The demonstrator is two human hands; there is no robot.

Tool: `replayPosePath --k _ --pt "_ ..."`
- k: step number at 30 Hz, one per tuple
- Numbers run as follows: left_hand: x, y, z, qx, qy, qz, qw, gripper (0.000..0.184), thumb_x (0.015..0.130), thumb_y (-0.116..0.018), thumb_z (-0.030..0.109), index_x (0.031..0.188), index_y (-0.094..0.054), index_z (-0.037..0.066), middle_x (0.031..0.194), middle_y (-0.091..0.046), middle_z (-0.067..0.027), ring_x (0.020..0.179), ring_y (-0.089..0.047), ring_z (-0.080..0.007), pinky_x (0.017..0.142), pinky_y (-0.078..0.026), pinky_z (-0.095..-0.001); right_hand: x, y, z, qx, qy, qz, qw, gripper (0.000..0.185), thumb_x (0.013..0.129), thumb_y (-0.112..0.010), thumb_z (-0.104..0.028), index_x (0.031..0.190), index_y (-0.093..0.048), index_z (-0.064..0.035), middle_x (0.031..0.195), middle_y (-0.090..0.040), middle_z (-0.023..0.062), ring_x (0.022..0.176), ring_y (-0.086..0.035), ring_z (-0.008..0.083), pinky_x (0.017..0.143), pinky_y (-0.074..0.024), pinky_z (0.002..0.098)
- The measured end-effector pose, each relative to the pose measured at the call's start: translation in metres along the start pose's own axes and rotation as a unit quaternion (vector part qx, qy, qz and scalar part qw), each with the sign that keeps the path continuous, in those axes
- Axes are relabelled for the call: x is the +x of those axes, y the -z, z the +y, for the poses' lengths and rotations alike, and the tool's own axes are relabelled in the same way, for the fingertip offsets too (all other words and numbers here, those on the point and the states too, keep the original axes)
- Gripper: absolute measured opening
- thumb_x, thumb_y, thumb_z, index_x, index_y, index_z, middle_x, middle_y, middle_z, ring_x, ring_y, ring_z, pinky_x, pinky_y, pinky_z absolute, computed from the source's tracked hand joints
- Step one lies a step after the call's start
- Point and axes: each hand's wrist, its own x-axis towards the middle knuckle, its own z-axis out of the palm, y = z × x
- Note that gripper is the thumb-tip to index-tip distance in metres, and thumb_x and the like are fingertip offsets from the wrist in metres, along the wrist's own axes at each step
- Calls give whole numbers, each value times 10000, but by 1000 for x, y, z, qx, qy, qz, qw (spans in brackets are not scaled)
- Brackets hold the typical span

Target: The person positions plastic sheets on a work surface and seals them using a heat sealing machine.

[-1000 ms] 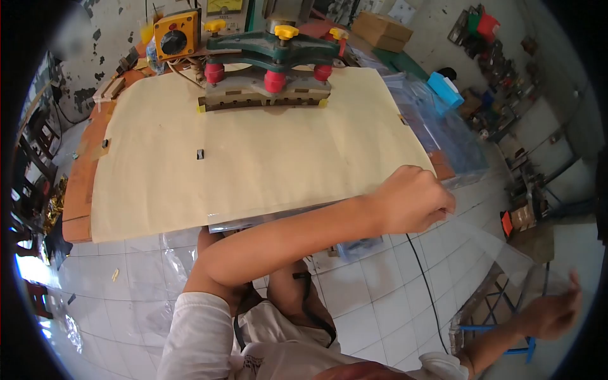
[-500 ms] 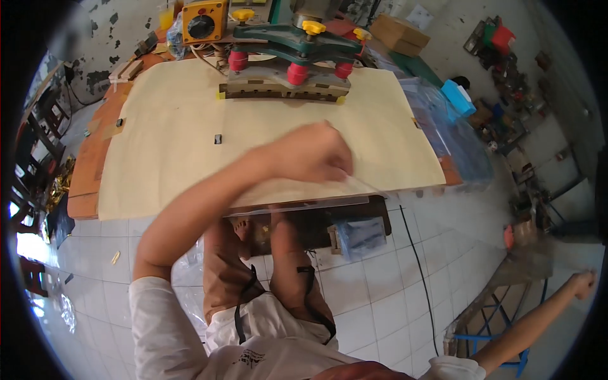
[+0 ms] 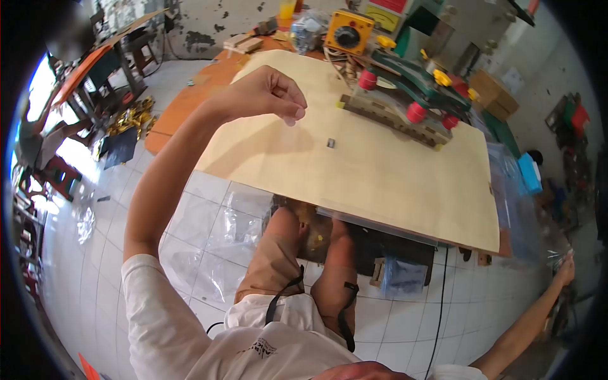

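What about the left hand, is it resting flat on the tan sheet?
No, the left hand is raised above the tan sheet with its fingers curled, its shadow falling on the surface below.

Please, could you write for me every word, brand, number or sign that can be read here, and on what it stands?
No text can be read for certain.
Dark print on the white shirt: too small and blurred.
Marks around the dial of the yellow box: too small.
Marks on the yellow meter and red label: too blurred.
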Motion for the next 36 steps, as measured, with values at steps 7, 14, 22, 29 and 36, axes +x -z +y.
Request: replayPosePath --k 7,14,22,29,36 --pt "-17 22 -30 -35 40 119 991 226 875 -722 155 984 -666 -36 892 -700 -86 775 -705 -163 766 -590 -290 -34 -102 -2 138 -78 -110 981 324 936 -651 -345 1186 -685 -142 899 -671 -65 616 -508 46 532 -386 224" --pt "-28 24 -39 -66 42 141 987 365 890 -724 242 1084 -653 -59 891 -704 -113 811 -719 -193 783 -592 -305 -57 -112 0 122 -136 -135 974 350 926 -664 -356 1234 -666 -189 1079 -686 -102 789 -596 54 651 -426 246" --pt "-26 14 -46 -60 30 163 984 401 935 -663 299 1108 -647 -62 924 -710 -134 807 -721 -198 780 -583 -293 -60 -99 22 100 -124 -195 968 404 925 -660 -380 1290 -627 -211 1151 -663 -101 880 -582 60 728 -427 262" --pt "-27 2 -37 -91 35 145 985 400 970 -612 287 1179 -621 -54 935 -713 -141 789 -721 -189 759 -580 -276 -62 -93 35 123 -99 -195 968 449 937 -638 -391 1317 -596 -155 1155 -654 -72 809 -565 71 691 -430 250" --pt "-33 -15 -21 -125 26 112 986 381 981 -588 267 1185 -624 -53 938 -718 -151 777 -727 -204 751 -584 -285 -64 -85 37 162 -86 -210 960 388 933 -650 -374 1249 -623 -150 1051 -670 -73 750 -563 68 631 -426 244"
